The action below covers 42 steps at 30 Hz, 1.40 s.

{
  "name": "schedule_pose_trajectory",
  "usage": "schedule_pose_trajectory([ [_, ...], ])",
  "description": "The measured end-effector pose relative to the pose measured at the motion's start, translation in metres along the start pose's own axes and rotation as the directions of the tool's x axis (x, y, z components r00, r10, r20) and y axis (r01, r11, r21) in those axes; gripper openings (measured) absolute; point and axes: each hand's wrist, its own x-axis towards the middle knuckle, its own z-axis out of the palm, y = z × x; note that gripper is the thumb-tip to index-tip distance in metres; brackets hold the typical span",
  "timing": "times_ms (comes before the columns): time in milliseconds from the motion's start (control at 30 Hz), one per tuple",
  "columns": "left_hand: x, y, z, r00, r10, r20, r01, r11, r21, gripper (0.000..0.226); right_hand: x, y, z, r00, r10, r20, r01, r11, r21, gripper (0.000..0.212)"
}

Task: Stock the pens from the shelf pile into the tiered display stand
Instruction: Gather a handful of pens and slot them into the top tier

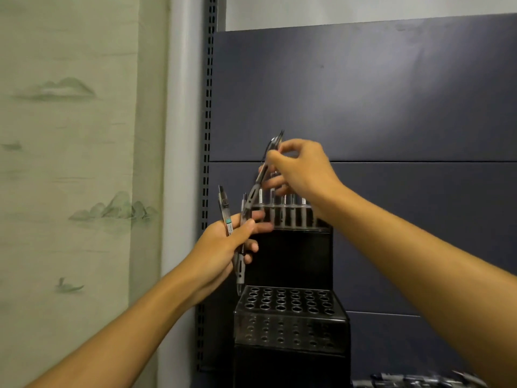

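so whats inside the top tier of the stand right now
A row of pens stands upright in the top tier of the display stand. The right hand and its forearm cover the row's right end, and the left hand hides the left end.

The tiered display stand (291, 326) is showing glossy black, and its lower tier is carrying a regular grid of round holes. At 12 o'clock of that tier, the top row of pens (288, 212) is looking clear and grey. The pens (227, 217) in the left hand are appearing grey and transparent, one with a teal band. The back panel (391, 102) is showing dark navy blue. At 9 o'clock, the wallpaper (70, 163) is displaying pale green with faint painted mountains.
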Motion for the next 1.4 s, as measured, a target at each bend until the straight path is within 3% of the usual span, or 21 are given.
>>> schedule_pose_trajectory([
  [167,-0.001,0.001,-0.023,0.998,0.003,-0.070,-0.003,1.000,-0.006,0.024,0.032,-0.009,-0.012,0.995,-0.051,-0.086,0.045,0.997,-0.063,0.015],
  [367,0.001,0.001,-0.044,0.994,-0.010,-0.109,0.005,0.999,-0.042,0.023,0.050,0.012,-0.010,0.987,-0.157,-0.047,0.132,0.931,-0.342,0.025],
  [733,0.002,-0.002,-0.061,0.993,0.003,-0.116,-0.007,0.999,-0.033,0.023,0.059,0.031,0.008,0.994,-0.110,0.012,0.106,0.923,-0.369,0.031],
  [1000,0.001,-0.004,-0.064,0.995,0.004,-0.104,-0.007,1.000,-0.027,0.023,0.059,0.045,0.013,0.987,0.069,0.143,0.003,0.892,-0.452,0.017],
  [1200,0.003,-0.001,-0.060,0.996,0.013,-0.088,-0.015,1.000,-0.012,0.023,0.059,0.049,0.016,0.991,0.024,0.132,0.054,0.830,-0.555,0.024],
  [1400,0.002,0.001,-0.052,0.998,0.026,-0.063,-0.028,0.999,-0.025,0.023,0.045,0.041,0.008,0.994,-0.045,0.095,0.083,0.885,-0.458,0.023],
])
